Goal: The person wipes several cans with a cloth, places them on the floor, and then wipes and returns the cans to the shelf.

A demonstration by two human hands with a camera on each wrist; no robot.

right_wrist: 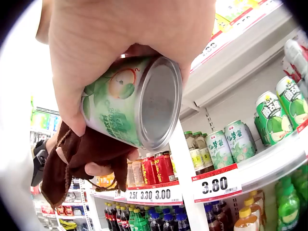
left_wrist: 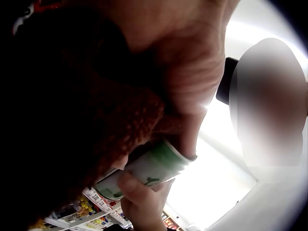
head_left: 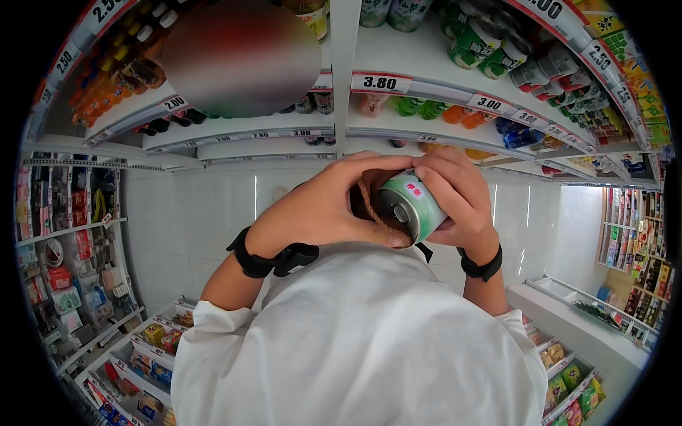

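i see shop shelves [head_left: 440,91] stocked with drinks and price tags, filling the background. held up before them, the right hand [head_left: 465,199] wraps its fingers round the side of a green drink can [head_left: 415,206], which lies tilted. the left hand [head_left: 312,213] has its fingers curled on a brown cloth [right_wrist: 89,151], pressing it to the can's end. i judge the can stiff, smooth, slippery and probably full, so it is best gripped round its wall.
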